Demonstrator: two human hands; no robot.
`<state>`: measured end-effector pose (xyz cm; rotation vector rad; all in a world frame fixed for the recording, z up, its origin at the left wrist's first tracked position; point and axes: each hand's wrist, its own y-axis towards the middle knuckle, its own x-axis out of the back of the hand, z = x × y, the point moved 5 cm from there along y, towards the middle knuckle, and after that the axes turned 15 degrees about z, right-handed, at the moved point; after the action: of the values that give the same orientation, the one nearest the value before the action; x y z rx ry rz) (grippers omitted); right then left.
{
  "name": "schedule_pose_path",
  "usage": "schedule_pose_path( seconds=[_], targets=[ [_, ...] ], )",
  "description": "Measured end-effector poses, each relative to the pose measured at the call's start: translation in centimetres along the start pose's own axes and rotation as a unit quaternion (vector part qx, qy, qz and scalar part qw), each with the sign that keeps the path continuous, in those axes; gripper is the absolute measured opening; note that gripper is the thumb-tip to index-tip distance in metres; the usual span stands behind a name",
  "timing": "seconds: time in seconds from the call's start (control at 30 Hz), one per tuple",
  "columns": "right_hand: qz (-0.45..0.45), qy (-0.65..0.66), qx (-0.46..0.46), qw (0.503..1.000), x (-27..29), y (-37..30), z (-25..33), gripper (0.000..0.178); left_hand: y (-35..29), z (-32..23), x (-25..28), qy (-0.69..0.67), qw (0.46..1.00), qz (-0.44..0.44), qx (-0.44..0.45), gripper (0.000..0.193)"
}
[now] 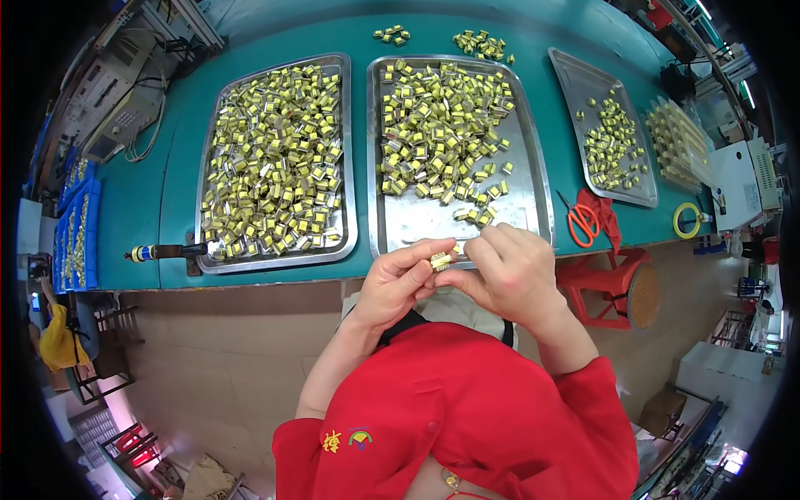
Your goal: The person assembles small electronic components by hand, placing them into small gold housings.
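In front of my chest, my left hand [395, 282] pinches a small yellow-taped transformer [440, 262] between thumb and fingers. My right hand [510, 268] is closed beside it, fingers curled, with its thumb close to the transformer. Whatever those right fingers grip, if anything, is hidden. Both hands are at the near edge of the middle metal tray [417, 225]. A loose heap of similar transformers [442, 125] lies in that tray, with a few apart near its front.
Left is a full metal tray [352, 167] of transformers, with a dark-handled tool [167, 252] at its corner. Right are a third tray [575, 83], orange scissors [583, 223], a red cloth [602, 215] and a yellow tape roll [677, 218]. A red stool [592, 292] stands below.
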<state>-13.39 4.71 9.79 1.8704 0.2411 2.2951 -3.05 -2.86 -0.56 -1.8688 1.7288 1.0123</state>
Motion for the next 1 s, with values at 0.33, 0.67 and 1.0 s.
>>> schedule_pose_path(
  seconds=[0.33, 0.67, 1.0],
  targets=[
    [0.027, -0.061, 0.022, 0.998, 0.20, -0.20, 0.85, 0.039, -0.32, -0.32, 0.02, 0.107, 0.994, 0.012, -0.005, 0.030],
    [0.024, -0.069, 0.036, 0.997, 0.16, -0.57, 0.80, 0.036, -0.18, -0.58, 0.09, 0.180, 0.980, 0.057, -0.056, 0.032],
    [0.020, -0.063, 0.036, 0.997, 0.23, -0.43, 0.76, 0.035, -0.20, -0.55, 0.16, 0.163, 0.983, 0.060, -0.058, 0.033]
  ],
)
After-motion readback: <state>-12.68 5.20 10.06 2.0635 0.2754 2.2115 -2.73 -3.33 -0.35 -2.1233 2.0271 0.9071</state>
